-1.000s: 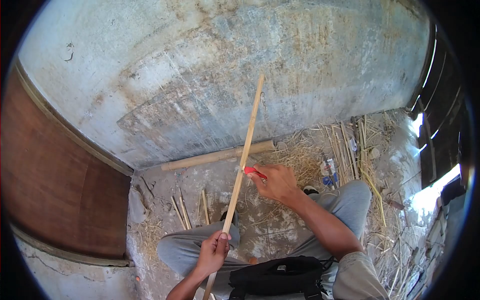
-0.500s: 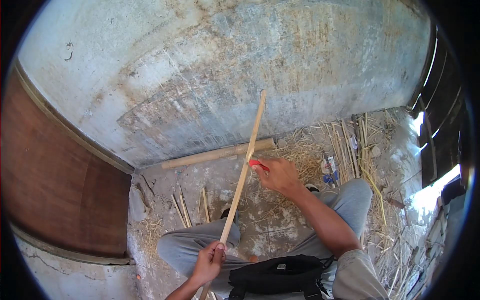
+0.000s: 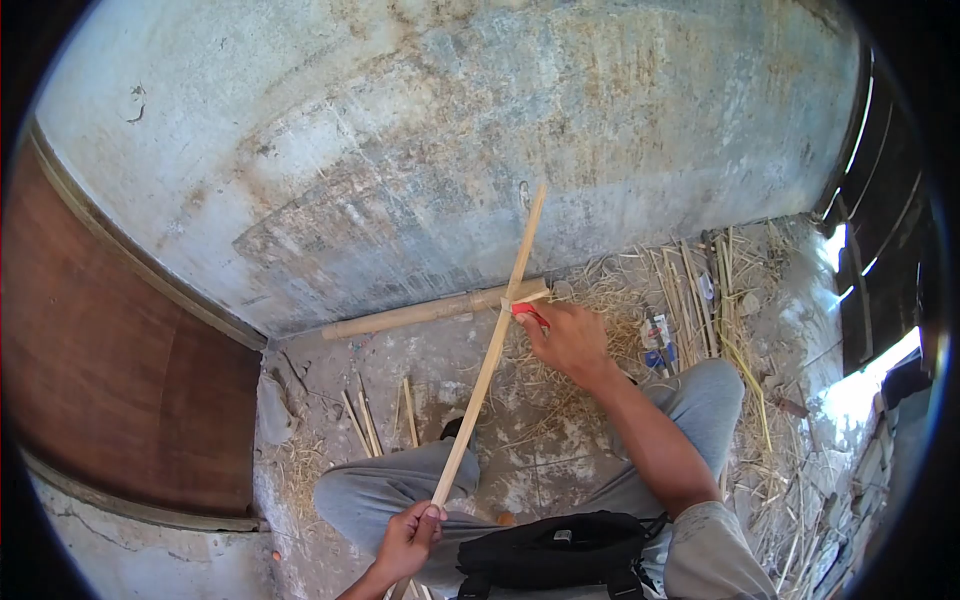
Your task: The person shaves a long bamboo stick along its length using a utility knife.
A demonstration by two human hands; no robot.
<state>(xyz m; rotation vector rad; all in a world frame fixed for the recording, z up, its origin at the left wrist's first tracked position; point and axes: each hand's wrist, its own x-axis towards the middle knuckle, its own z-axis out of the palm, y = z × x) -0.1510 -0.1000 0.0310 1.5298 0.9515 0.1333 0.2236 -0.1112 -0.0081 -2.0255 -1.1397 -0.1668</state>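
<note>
A long, pale bamboo strip (image 3: 485,385) slants up from my lap toward the wall. Near its lower end my left hand (image 3: 408,540) pinches it between thumb and fingers. My right hand (image 3: 572,345) is closed around a red-handled knife (image 3: 526,312), which meets the strip above its middle. The blade itself is mostly hidden. A thin sliver (image 3: 534,297) sticks out to the right where the knife meets the strip.
A bamboo pole (image 3: 425,312) lies along the foot of the stained wall (image 3: 480,130). Shavings (image 3: 605,315) and narrow sticks (image 3: 692,295) litter the floor on the right. A black bag (image 3: 555,552) rests on my lap. A brown panel (image 3: 130,370) stands at left.
My right hand and the knife have moved slightly up and right. The strip's top has swung right, and my left hand has dropped a little. A sliver now shows beside the knife.
</note>
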